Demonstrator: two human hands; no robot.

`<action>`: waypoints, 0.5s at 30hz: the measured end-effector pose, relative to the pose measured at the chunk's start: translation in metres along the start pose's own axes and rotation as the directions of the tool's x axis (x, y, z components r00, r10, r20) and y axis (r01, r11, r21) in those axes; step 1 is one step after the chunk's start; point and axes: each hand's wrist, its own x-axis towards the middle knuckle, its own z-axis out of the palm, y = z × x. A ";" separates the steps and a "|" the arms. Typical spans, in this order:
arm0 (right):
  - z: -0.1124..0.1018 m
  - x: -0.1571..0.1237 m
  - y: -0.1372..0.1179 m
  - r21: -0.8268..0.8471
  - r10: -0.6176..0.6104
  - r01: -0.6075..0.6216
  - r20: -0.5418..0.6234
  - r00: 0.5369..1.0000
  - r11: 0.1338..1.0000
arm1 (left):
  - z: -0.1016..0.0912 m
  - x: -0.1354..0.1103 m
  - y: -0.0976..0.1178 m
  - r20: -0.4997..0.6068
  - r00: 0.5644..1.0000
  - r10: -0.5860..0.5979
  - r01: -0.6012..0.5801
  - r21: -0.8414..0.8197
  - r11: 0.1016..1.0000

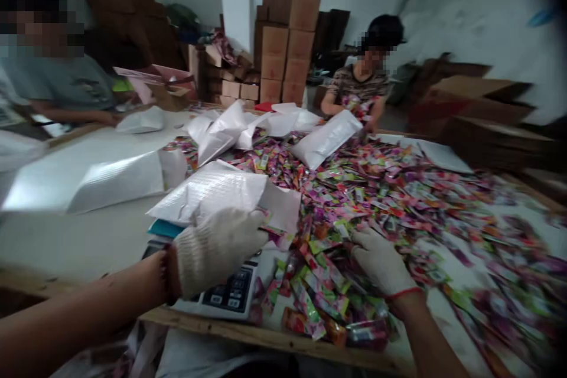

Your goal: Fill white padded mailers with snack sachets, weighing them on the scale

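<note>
Both my hands wear white knit gloves. My left hand (215,251) is closed on the open mouth of a white plastic bag (221,189) that lies on top of a weighing scale (225,295) at the table's near edge. My right hand (381,260) rests palm down on a big heap of small colourful candy packets (376,189); its fingers lie among the packets and I cannot tell whether it grips any.
More filled white bags (325,136) and a flat one (119,180) lie across the table (80,236). One person sits at the far left (66,85), another at the far end (363,80). Stacked cardboard boxes (286,47) stand behind.
</note>
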 end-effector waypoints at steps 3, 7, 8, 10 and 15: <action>-0.030 -0.007 -0.011 0.067 0.025 -0.018 -0.116 0.993 0.998 | 0.011 -0.003 -0.013 -0.067 0.998 -0.014 0.010 -0.057 0.998; -0.052 0.007 -0.070 0.165 -0.127 0.147 -0.124 0.984 0.975 | 0.002 0.001 -0.017 -0.066 0.997 -0.047 0.038 -0.129 0.991; -0.053 0.017 -0.093 0.120 -0.230 0.242 -0.109 0.967 0.963 | -0.001 0.003 -0.016 -0.058 0.997 -0.058 0.050 -0.131 0.990; -0.053 0.043 -0.145 -0.021 -0.432 0.431 -0.043 0.901 0.902 | -0.010 0.006 -0.019 -0.069 0.995 -0.078 0.067 -0.151 0.986; -0.086 0.085 -0.220 0.011 -0.702 0.746 -0.331 0.631 0.666 | -0.062 -0.002 -0.081 -0.302 0.870 -0.390 0.320 -0.256 0.912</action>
